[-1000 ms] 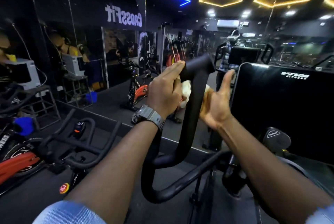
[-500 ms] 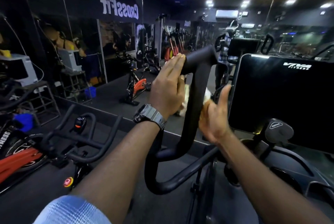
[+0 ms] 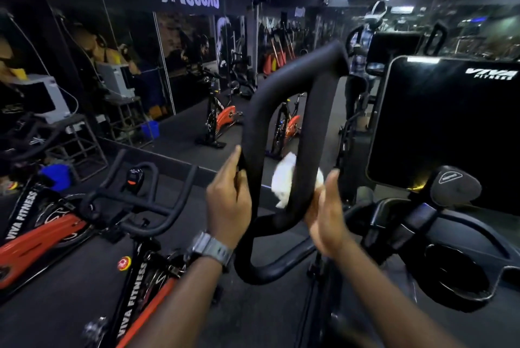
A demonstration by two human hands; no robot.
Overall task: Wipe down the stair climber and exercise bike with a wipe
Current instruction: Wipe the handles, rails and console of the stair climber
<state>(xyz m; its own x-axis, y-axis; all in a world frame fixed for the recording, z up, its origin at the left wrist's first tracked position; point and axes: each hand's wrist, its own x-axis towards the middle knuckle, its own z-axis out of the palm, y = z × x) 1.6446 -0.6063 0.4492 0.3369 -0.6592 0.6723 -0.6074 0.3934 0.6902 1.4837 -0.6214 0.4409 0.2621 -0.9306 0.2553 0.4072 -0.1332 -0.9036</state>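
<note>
Handle: the black padded loop handle of the stair climber (image 3: 284,134) stands upright between the two hands, its two bars side by side, so both can be reached at once.
Left hand: the left hand (image 3: 228,201) pinches the outer bar of the loop, thumb on the near face and fingers curled behind it; judged a steadying hold, so the handle does not swing under the rubbing.
Right hand: the right hand (image 3: 327,217) wraps the inner bar low on the loop, thumb raised along the bar's right side, fingers hidden behind it.
Wipe: the crumpled white wipe (image 3: 284,181) lies pressed against the inner bar, bunched out just beyond the right fingers on the bar's far-left side; it is held wrapped so the cloth meets the padding all round, I judge.
Console: the glossy black "VIVA FITNESS" console panel (image 3: 450,125) stands just past the right thumb, not touched.
Bike: the red and black exercise bike (image 3: 132,235) stands well off beyond the left wrist, which wears a grey wristwatch (image 3: 211,246); untouched, so judged the later part of the job.
Step in hand: rubbing along the inner bar, near its lower bend.
Mirror: the mirrored wall (image 3: 183,66) behind the fingers repeats bikes and gym.
</note>
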